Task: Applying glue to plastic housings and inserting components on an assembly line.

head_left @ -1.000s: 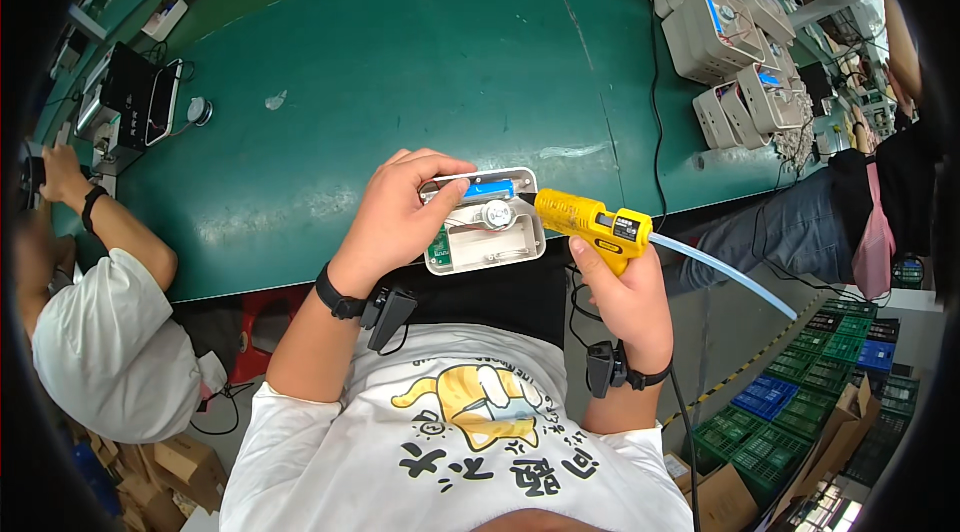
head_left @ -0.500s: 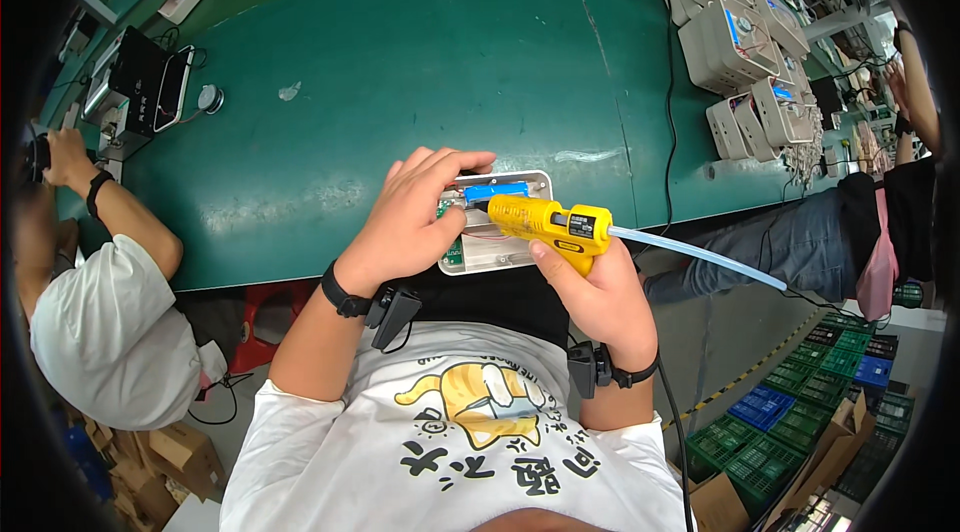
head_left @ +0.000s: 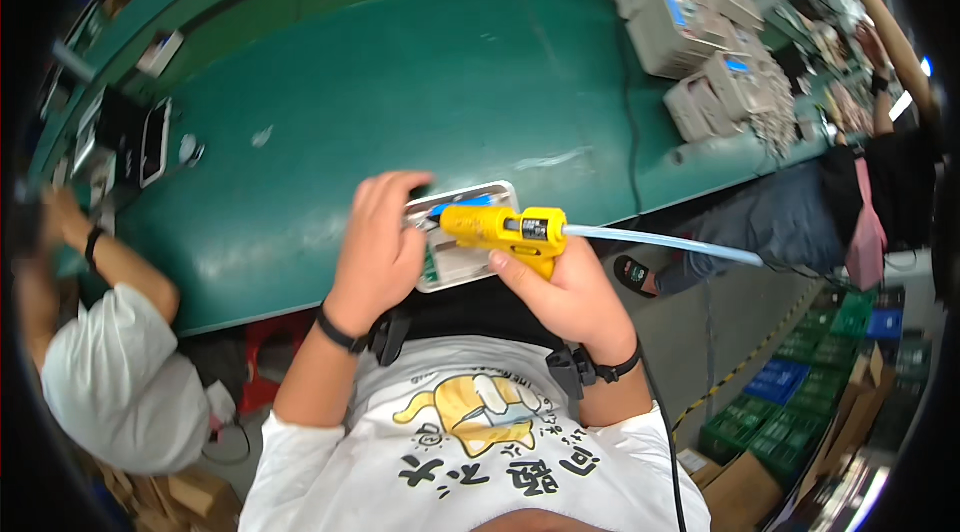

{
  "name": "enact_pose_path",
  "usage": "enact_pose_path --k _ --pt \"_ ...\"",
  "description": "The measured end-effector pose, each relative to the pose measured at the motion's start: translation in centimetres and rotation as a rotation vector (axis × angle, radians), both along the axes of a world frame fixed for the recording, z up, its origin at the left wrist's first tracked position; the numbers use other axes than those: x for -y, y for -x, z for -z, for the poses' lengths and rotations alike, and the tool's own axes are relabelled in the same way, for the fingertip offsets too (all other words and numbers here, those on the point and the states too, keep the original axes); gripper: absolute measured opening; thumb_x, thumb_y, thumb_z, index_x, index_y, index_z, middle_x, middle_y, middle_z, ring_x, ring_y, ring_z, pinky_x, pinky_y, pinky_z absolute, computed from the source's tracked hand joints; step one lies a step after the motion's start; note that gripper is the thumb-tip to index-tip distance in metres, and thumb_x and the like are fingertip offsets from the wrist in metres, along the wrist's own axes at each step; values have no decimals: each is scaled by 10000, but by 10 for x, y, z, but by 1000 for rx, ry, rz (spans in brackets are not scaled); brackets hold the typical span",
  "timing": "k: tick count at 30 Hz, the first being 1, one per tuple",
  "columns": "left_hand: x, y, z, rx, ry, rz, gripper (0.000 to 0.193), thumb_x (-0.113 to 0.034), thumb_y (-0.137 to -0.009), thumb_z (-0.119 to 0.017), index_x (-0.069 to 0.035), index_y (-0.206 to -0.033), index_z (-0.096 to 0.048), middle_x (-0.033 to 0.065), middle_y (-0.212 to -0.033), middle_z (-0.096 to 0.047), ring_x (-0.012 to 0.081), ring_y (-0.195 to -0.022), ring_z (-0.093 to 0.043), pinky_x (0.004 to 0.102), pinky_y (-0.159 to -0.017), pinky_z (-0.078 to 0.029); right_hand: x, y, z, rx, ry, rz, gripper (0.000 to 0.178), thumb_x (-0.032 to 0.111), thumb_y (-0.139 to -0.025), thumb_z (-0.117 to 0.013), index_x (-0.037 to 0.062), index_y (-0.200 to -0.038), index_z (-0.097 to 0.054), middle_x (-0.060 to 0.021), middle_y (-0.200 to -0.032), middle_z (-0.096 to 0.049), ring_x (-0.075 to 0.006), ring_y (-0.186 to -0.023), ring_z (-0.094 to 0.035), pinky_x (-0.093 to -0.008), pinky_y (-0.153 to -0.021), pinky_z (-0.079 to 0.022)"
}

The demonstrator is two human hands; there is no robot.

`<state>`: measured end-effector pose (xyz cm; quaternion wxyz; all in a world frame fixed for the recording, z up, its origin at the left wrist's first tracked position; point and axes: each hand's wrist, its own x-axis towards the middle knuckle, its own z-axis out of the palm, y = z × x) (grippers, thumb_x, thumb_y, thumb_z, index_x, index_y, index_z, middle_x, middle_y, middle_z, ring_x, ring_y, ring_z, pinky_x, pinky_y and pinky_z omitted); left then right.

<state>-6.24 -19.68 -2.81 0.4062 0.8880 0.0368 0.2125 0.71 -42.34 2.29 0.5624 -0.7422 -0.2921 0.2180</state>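
Observation:
My right hand [head_left: 575, 300] is wrapped round the grip of a yellow hot glue gun [head_left: 490, 228]. A pale translucent glue stick [head_left: 660, 244] sticks out of its rear. The dark nozzle points left, over a shallow white plastic housing [head_left: 468, 279] at the table's near edge. Inside the housing lie a blue cylindrical part [head_left: 468, 203] and a green circuit board [head_left: 430, 270], both partly covered by the gun. My left hand [head_left: 378, 242] grips the housing's left side, fingers over the far corner and thumb near the nozzle. Whether the nozzle touches anything I cannot tell.
Stacked white housings [head_left: 680, 32] stand at the table's [head_left: 380, 82] far right, with a dark cable [head_left: 632, 132] nearby. Black equipment [head_left: 120, 142] sits at the left. A co-worker's arm [head_left: 135, 257] is at the left; another person [head_left: 770, 217] is at the right, above green crates [head_left: 750, 422].
The whole view has shifted and tilted. In the picture, both hands, the glue gun and the housing sit farther left, with the housing more tilted. Both holds stay the same.

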Motion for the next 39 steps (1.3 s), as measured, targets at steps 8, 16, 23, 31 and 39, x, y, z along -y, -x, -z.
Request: enact_pose_path --k 8,16,23,31,39 --pt "-25 1 -23 -293 294 197 376 36 -892 -504 29 -1229 -671 145 -1074 -673 223 -891 -692 346 -748 -559 60 20 9 -160 -375 399 299 112 -1058 -609 -19 -1326 -629 -162 -1107 -740 -104 -715 -632 -279 -616 -559" --pt "14 -94 -66 -458 538 420 384 -13 -952 -481 9 -1282 -676 53 -1008 -731 102 -632 -650 264 -520 -532 75 42 14 -207 -899 600 272 132 -1005 -570 -12 -1236 -571 -225 -1146 -668 -175 -716 -626 -349 -622 -564" --pt "131 -191 -44 -420 484 598 352 -86 -997 -521 12 -1299 -672 79 -1051 -736 127 -632 -666 289 -530 -560 49 76 2 -455 -1068 370 290 170 -953 -599 13 -1189 -539 -248 -1185 -609 -210 -747 -606 -399 -681 -570" --pt "135 -271 39 -172 184 342 322 -133 -1030 -552 18 -1289 -670 109 -1042 -741 169 -619 -701 318 -500 -588 82 75 6 -382 -1076 481 288 172 -959 -594 15 -1197 -548 -249 -1189 -607 -201 -758 -615 -391 -691 -573" --pt "147 -282 29 -274 558 283 335 -122 -1071 -502 -20 -1378 -588 107 -1082 -722 164 -689 -719 316 -586 -633 91 64 16 -352 -1084 540 280 166 -971 -579 12 -1203 -551 -250 -1206 -610 -195 -761 -619 -386 -691 -576"
